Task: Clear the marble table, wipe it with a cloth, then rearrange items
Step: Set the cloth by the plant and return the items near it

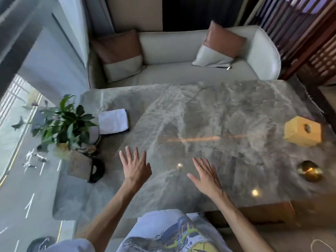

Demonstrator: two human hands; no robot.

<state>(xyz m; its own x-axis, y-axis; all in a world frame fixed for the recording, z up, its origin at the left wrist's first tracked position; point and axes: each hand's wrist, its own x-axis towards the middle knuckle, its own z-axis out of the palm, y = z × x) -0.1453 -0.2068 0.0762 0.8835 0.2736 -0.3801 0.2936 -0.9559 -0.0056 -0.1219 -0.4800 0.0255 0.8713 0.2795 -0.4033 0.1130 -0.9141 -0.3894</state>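
The grey marble table (209,110) fills the middle of the view. My left hand (135,165) hovers over its near left part, fingers spread, holding nothing. My right hand (206,175) is beside it to the right, also flat with fingers apart. A folded white cloth (113,120) lies at the table's left side. A potted green plant (71,122) stands at the left edge, with a small card stand (80,166) on a black base in front of it. At the right sit a yellow hexagonal wooden box (303,131) and a round brass dish (310,170).
A pale sofa (181,51) with two brown-and-grey cushions (120,55) (220,44) stands behind the table. A window onto a street runs along the left. A dark wooden screen (305,33) is at the back right.
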